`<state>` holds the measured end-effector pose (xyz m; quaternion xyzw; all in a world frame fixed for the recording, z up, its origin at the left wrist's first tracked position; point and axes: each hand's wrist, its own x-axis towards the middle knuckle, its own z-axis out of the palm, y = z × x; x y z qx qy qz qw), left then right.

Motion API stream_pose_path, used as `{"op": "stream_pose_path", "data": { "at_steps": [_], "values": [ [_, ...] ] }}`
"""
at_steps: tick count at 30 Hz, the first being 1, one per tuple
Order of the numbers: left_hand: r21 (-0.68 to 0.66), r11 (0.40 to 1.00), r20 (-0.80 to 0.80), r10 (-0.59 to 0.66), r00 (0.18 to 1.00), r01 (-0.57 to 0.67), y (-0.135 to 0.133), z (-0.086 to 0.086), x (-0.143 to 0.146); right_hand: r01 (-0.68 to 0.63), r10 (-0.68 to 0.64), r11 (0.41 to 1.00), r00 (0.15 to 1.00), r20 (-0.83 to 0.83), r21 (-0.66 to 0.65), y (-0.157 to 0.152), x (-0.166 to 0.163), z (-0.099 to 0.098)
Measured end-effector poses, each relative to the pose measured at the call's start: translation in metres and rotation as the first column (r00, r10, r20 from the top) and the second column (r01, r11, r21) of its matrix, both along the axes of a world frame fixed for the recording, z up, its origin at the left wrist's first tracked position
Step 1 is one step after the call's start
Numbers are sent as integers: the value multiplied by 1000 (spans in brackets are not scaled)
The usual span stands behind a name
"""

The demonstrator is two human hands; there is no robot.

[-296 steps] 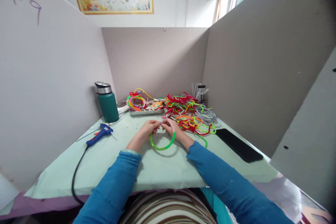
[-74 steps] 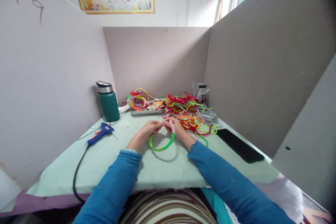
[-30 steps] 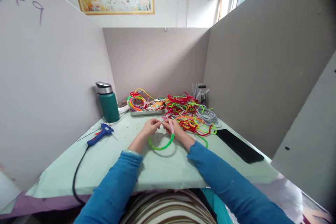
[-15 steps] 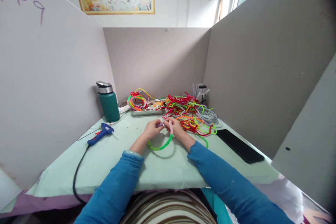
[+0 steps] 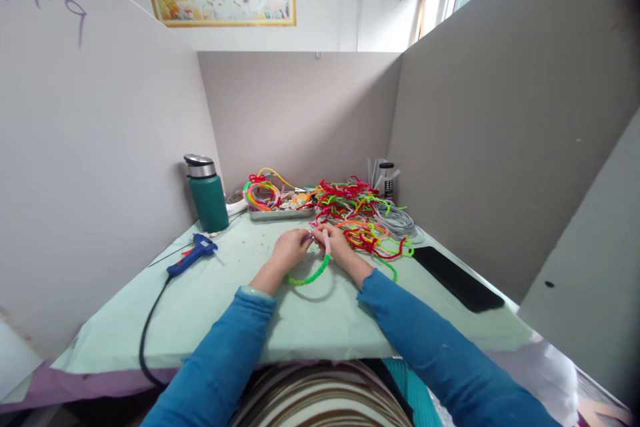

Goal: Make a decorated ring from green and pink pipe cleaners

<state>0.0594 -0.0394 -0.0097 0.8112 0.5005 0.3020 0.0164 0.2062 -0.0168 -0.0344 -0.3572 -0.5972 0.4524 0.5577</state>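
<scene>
Both hands work close together above the middle of the table. A hoop wrapped in fuzzy pipe cleaner (image 5: 314, 276), green at the bottom and pale pink on its right side, hangs between them. My left hand (image 5: 290, 251) is closed in a pinch on a purple part at the hoop's upper left. My right hand (image 5: 334, 244) is closed round the pink part, its fingertips almost touching those of the left. The thin bits between the fingertips are too small to make out. Just behind the right hand lies a tangled heap of coloured pipe cleaners (image 5: 345, 197).
On the left lie a blue glue gun (image 5: 194, 256) with a black cord and a green bottle (image 5: 208, 200). A metal tray (image 5: 280, 215) at the back holds small pieces, with finished-looking colourful hoops (image 5: 261, 195) on it. A black phone (image 5: 457, 279) lies right, near grey coiled wire (image 5: 397, 220).
My left hand has shifted slightly right and turned, its fingers covering more of the purple part. The right hand stays nearly still, holding the hoop.
</scene>
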Motion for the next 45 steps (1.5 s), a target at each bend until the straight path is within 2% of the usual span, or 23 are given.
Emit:
{"op": "stream_pose_path", "data": {
  "at_steps": [6, 13, 19, 32, 39, 45],
  "values": [
    [24, 996, -14, 90, 996, -89, -10, 6, 3, 33, -33, 999, 999, 4, -9, -2, -1, 2],
    [71, 996, -45, 63, 997, -60, -10, 5, 3, 27, -27, 1000, 1000, 9, 15, 4, 0, -3],
    [23, 996, -31, 90, 995, -89, -9, 6, 4, 36, -37, 999, 999, 38, 36, 7, 2, -6],
    [20, 1000, 115, 19, 993, -22, 2, 0, 0, -1, -2, 998, 999, 36, 59, 6, 2, -5],
    [-56, 998, 242, 8, 970, 6, 9, -4, -1, -11, 10, 1000, 999, 48, 29, 1, 1, -2],
    [-57, 998, 224, -14, 975, 28, 9, -4, 0, 1, -2, 999, 1000, 29, 38, 2, 1, -2]
  ]
}}
